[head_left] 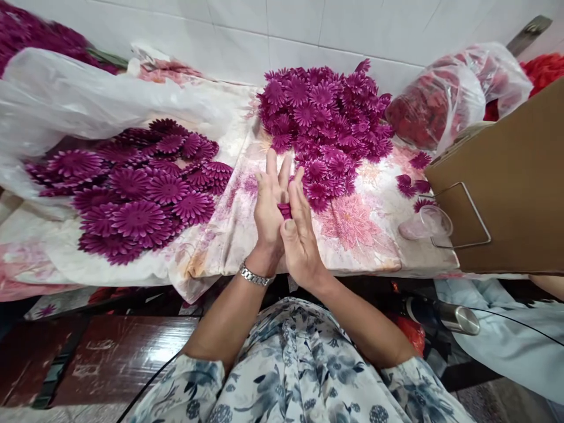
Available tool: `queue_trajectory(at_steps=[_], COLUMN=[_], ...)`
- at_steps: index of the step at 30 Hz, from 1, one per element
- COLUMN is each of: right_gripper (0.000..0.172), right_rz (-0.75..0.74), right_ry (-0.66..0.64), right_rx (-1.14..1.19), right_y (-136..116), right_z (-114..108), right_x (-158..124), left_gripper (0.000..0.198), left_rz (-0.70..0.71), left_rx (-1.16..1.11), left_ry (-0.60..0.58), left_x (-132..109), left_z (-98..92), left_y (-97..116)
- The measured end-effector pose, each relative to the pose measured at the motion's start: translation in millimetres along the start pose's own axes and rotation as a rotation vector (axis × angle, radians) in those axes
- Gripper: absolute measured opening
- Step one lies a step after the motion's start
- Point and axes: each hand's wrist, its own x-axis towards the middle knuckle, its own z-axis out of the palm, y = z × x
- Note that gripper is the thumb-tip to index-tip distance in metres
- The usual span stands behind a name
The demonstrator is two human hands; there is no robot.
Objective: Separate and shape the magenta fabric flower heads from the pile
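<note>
Between my palms sits a small bunch of purple artificial flower petals (285,210), folded or rolled up and mostly hidden. My left hand (268,205) is upright with its fingers stretched away from me, and a metal watch (256,275) circles its wrist. Against it from the right presses my right hand (303,241), fingers straight, thumb near the petals. Just beyond the hands lies a large pile of small purple flowers (326,114) with layered petals. To the left is a heap of flat, wider purple flower layers (141,194), partly inside a clear plastic bag (101,97).
A flower-patterned cloth (238,235) covers the table. At the right stand a brown cardboard box (506,188) with a wire handle, a clear plastic cup (429,223) on its side, and a bag of red petals (427,111). A few loose purple flowers (405,185) lie near the box.
</note>
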Motion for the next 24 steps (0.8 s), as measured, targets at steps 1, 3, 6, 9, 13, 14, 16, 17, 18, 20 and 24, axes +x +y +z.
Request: queue_trajectory(at_steps=[1,3,6,9,13,14,16,17,18,20,24], right_gripper=[0.064,0.067,0.068,0.063,0.051,0.050,0.053,0.054,0.055,0.055,0.050], right_rz=[0.006,0.076,0.188,0.125,-0.057,-0.094,-0.098,-0.064,-0.023,0.031,-0.032], right_ry=[0.005,0.010,0.029,0.027,0.046,0.073,0.101,0.100,0.091,0.070,-0.014], right_rx=[0.000,0.001,0.051,0.055,-0.025,-0.026,-0.024,-0.030,-0.040,-0.048,-0.028], right_y=[-1.5,2.1,19.0,29.2,15.6,11.0,6.2,6.8,9.4,18.8,32.9], right_z=[-0.2,-4.5,-15.9,-20.8,-10.8,-8.5,-8.2,-10.5,-14.5,-24.9,-35.0], right_x=[-0.5,11.5,43.4,52.3,17.2,9.4,5.3,9.6,17.2,35.2,40.0], left_gripper=[0.045,0.039,0.034,0.032,0.034,0.036,0.037,0.036,0.033,0.030,0.035], left_rz=[-0.007,-0.037,-0.058,-0.139,-0.130,-0.110,-0.105,-0.124,-0.146,-0.185,-0.218], left_rx=[-0.005,0.021,0.038,-0.024,-0.095,-0.105,-0.101,-0.086,-0.063,-0.049,-0.170], left_ry=[-0.038,-0.055,0.085,0.202,0.109,0.059,0.014,0.028,0.064,0.133,0.112], left_x=[2.1,-0.9,-16.6,-24.6,-14.3,-12.1,-11.6,-13.5,-16.4,-22.9,-25.5], left_z=[-1.3,-0.5,6.3,11.3,7.4,6.1,5.8,7.0,9.2,14.9,20.5], left_y=[-1.2,-12.0,-34.8,-39.7,-21.3,-18.5,-19.8,-23.4,-27.9,-36.0,-35.3])
